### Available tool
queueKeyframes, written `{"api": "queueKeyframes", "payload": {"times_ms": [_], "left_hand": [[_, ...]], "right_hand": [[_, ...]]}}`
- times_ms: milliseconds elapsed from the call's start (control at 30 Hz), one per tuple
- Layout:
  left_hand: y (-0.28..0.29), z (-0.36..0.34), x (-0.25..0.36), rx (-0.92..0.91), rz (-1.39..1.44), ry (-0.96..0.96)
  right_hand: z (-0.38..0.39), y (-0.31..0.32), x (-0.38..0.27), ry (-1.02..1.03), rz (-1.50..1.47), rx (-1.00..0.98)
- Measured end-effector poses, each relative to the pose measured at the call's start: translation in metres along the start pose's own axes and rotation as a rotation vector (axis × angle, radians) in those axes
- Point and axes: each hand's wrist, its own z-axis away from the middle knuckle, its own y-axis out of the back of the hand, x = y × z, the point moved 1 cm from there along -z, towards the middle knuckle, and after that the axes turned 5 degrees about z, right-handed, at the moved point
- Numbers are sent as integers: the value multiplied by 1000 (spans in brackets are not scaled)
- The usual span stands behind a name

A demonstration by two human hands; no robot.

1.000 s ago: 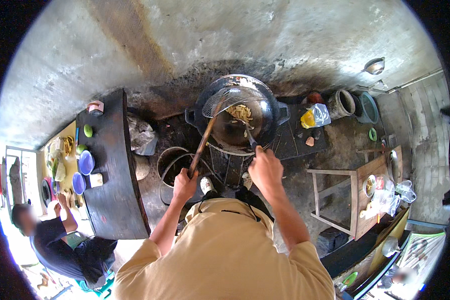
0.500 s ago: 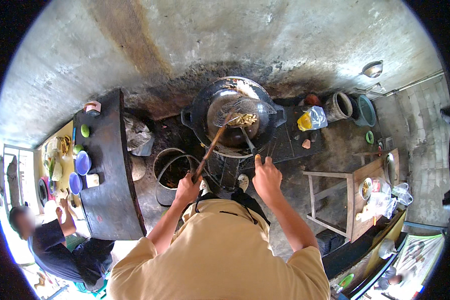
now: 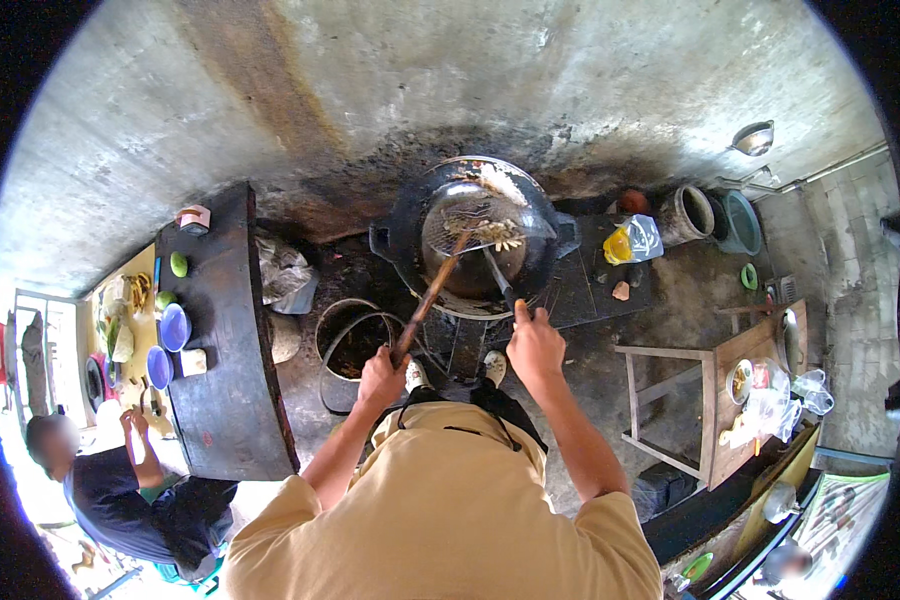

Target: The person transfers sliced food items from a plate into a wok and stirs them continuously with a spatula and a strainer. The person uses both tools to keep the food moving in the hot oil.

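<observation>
A large blackened wok (image 3: pixel 402 215) stands on the stove by the wall, with oil in its bowl. My left hand (image 3: pixel 380 378) is closed round the long wooden handle of a wire skimmer (image 3: pixel 440 232), whose mesh reaches into the wok. With my right hand (image 3: pixel 536 345) I grip the dark handle of a metal spatula (image 3: pixel 497 272), thumb along the top, its blade hidden under the food. Pale, stick-like food pieces (image 3: pixel 505 241) lie around the skimmer's right edge and the spatula's tip. What exactly they are is too small to tell.
Left of my feet sits a dark bucket (image 3: pixel 342 350). A dark wooden table (image 3: pixel 225 400) with blue bowls (image 3: pixel 175 327) stands further left, a seated person (image 3: pixel 120 490) beside it. On the right are a bag of yellow liquid (image 3: pixel 625 243), buckets (image 3: pixel 685 215) and a wooden bench (image 3: pixel 715 400).
The food pieces have shifted and spread around the skimmer's right edge. The skimmer sits lower, and the spatula's head has moved up beside it. Both hands keep their grip.
</observation>
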Motion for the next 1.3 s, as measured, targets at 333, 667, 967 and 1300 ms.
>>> {"api": "queueKeyframes", "payload": {"times_ms": [333,667,967,1300], "left_hand": [[-1,23,8,98,152,59],[-61,0,-3,-15,121,24],[-74,-13,30,-787,1432,706],[-27,8,49,-970,1742,658]], "right_hand": [[59,7,82,-504,-853,45],[91,5,73,-808,-1272,170],[110,40,82,-844,-1353,298],[98,44,72,-277,-509,532]]}}
